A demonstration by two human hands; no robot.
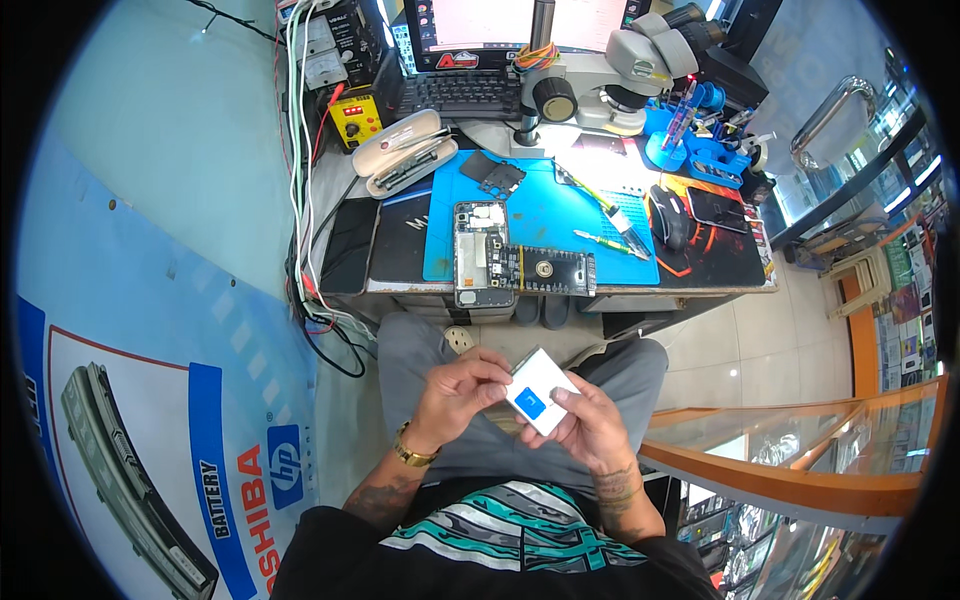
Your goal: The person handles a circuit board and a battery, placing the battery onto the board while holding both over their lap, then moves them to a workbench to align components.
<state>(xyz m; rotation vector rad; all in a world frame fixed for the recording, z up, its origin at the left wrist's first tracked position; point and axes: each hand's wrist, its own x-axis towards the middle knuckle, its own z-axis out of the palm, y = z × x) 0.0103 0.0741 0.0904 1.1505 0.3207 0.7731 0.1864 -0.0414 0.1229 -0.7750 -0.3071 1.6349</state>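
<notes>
Above my lap I hold a small white box (pixel 543 377) with a blue square on its face, tilted at an angle. My right hand (pixel 592 420) grips its lower right side, thumb lying across the top face and fingers underneath. At the box's left edge, my left hand (pixel 462 392) has its thumb and fingertips closed on the corner. On the bench ahead, an opened phone (pixel 480 222) lies at the mat's front edge. Against it rests a black board-like device (pixel 545 268) with a round metal part in its middle.
A blue work mat (pixel 545 215) carries loose dark phone parts (pixel 492 175), a soldering iron (pixel 625 228) and a green-handled tool (pixel 602 240). Behind stand a microscope (pixel 640 60), keyboard (pixel 460 95) and open tool case (pixel 405 155). A mouse (pixel 668 215) lies right; cables (pixel 300 170) hang left.
</notes>
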